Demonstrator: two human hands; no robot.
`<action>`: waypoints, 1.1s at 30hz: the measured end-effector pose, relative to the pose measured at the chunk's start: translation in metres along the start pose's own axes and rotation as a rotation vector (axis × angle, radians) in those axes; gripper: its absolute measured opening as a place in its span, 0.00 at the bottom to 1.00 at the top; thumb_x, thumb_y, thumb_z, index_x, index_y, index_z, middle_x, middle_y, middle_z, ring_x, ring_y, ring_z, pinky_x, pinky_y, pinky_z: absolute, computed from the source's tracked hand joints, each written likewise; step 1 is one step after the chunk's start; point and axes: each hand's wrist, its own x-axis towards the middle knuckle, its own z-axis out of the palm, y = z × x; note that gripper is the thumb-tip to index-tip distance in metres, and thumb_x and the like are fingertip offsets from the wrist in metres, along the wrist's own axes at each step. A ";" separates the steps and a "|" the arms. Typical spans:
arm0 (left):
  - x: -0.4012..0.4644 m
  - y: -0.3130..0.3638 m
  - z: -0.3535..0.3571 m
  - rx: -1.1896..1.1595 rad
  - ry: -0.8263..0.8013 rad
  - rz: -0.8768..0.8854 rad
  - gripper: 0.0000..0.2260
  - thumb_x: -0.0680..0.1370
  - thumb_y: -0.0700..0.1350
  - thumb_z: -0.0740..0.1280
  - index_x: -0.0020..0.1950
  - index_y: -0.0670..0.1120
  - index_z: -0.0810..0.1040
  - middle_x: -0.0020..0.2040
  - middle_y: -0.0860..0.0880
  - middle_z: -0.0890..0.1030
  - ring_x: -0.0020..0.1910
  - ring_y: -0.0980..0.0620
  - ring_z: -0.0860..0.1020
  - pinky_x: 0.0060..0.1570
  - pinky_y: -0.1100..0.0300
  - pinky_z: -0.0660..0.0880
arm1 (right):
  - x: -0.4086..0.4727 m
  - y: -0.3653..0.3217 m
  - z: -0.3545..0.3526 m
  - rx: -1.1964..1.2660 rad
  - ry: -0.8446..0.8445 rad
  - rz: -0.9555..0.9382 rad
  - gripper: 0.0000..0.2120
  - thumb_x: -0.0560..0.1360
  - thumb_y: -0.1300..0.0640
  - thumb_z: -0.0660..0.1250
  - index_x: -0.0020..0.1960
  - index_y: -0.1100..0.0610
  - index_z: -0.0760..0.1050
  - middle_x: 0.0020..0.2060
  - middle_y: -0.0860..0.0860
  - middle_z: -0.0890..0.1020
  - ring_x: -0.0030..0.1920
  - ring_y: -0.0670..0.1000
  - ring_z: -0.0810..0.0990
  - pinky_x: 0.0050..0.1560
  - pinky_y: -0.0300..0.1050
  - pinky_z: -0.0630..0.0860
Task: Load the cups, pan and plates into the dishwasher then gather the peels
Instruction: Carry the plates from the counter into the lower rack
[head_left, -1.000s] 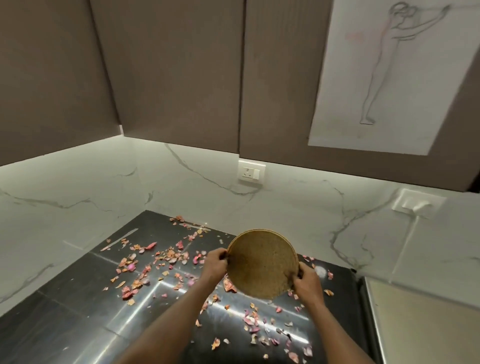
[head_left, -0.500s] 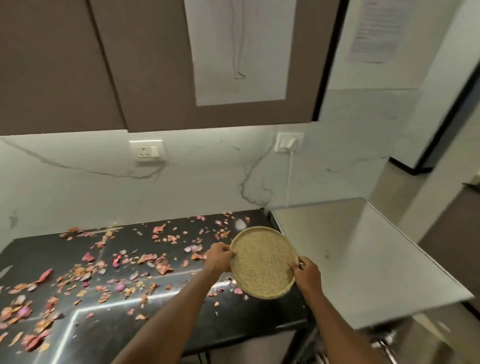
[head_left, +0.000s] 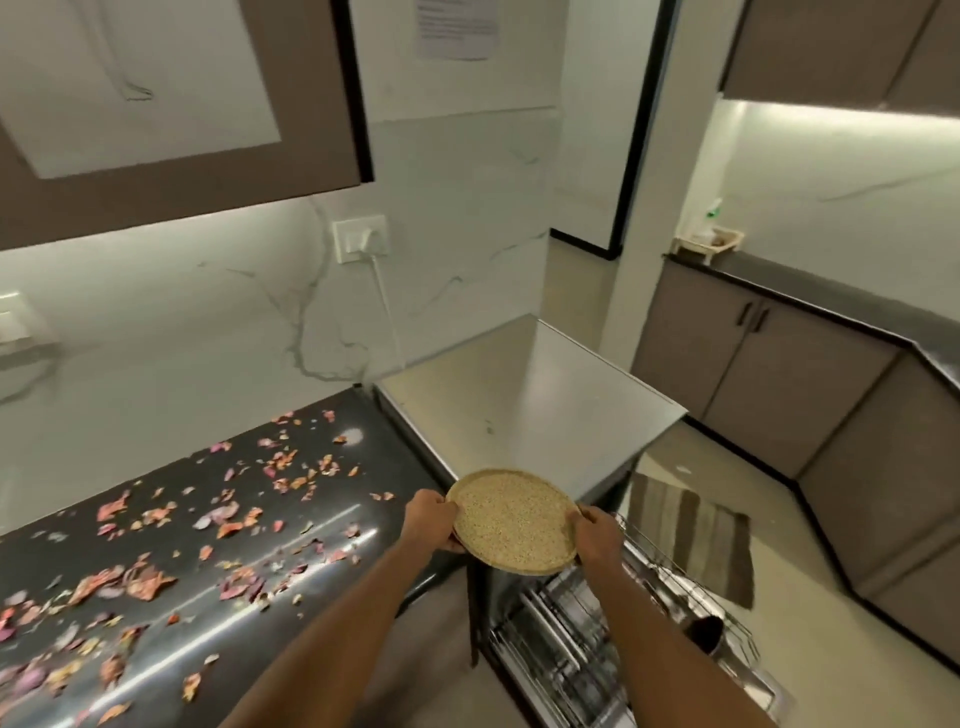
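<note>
My left hand (head_left: 431, 522) and right hand (head_left: 597, 538) each grip the speckled plate (head_left: 511, 522) by its rim. I should lower it on edge between the prongs of the dishwasher rack (head_left: 623, 623) below.

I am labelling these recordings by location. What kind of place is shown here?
Most likely a home kitchen: an open dishwasher with wire racks, a dark countertop strewn with peels, and wall cabinets.

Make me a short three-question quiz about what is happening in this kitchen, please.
1. True or false: both hands hold the round speckled plate.
2. What lies scattered on the black counter?
3. Under the plate is: A a sink, B the open dishwasher rack, C a stove.

Key: 1 true, the left hand and right hand grip opposite edges. 2 peels. 3 B.
</note>
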 end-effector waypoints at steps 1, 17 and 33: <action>-0.002 0.000 0.014 0.009 -0.013 -0.005 0.07 0.81 0.36 0.63 0.51 0.33 0.77 0.46 0.36 0.81 0.33 0.41 0.84 0.29 0.50 0.82 | 0.000 0.007 -0.011 0.024 0.008 0.019 0.07 0.81 0.61 0.66 0.50 0.59 0.83 0.42 0.54 0.84 0.44 0.55 0.82 0.45 0.53 0.81; -0.023 -0.003 0.234 -0.003 -0.145 -0.201 0.08 0.80 0.35 0.67 0.55 0.32 0.73 0.50 0.34 0.78 0.41 0.36 0.81 0.34 0.39 0.82 | 0.027 0.130 -0.189 0.225 0.058 0.477 0.10 0.80 0.66 0.67 0.61 0.64 0.76 0.42 0.59 0.80 0.34 0.55 0.79 0.32 0.46 0.77; 0.038 -0.052 0.323 0.227 -0.306 -0.383 0.12 0.79 0.33 0.66 0.60 0.29 0.71 0.53 0.34 0.77 0.50 0.35 0.80 0.31 0.44 0.82 | 0.023 0.209 -0.194 0.459 0.152 0.762 0.07 0.76 0.75 0.65 0.54 0.69 0.75 0.42 0.61 0.77 0.39 0.60 0.78 0.41 0.54 0.78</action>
